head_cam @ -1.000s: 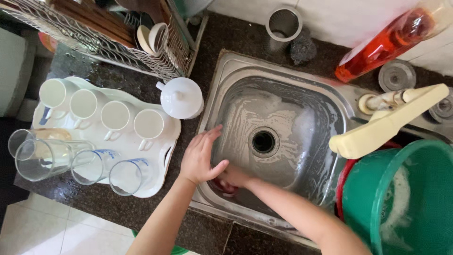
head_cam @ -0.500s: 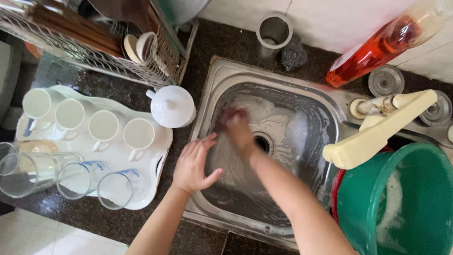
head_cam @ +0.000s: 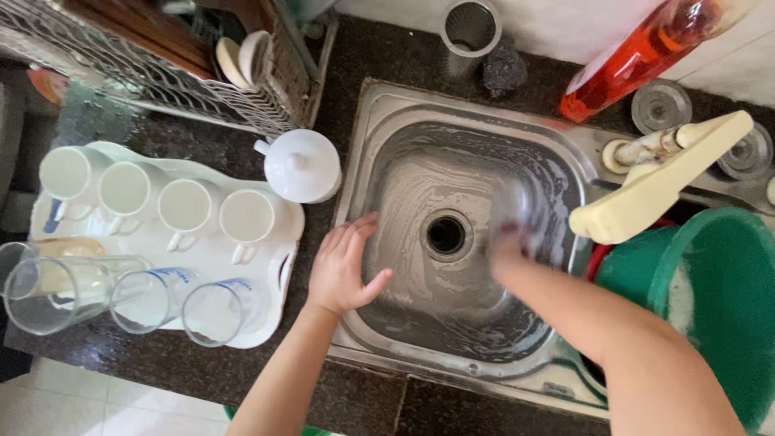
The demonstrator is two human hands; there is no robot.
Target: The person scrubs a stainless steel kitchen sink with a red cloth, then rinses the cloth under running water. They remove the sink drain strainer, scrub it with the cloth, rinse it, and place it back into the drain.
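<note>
L hand (head_cam: 345,270) on sink (head_cam: 367,137) rim, R hand (head_cam: 517,226) inside

I see a dark stone counter (head_cam: 161,149) holding a steel sink (head_cam: 472,186). On it sit a white tray (head_cam: 266,303), a white teapot (head_cam: 303,165), a wire rack (head_cam: 161,77), a metal cup (head_cam: 470,28) and a red bottle (head_cam: 638,56).

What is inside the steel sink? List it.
Inside the sink: soapy streaks on its walls, the open drain hole, and the blurred right hand against the right wall. Whatever that hand holds is too blurred to tell. The left hand rests on the left rim.
</note>
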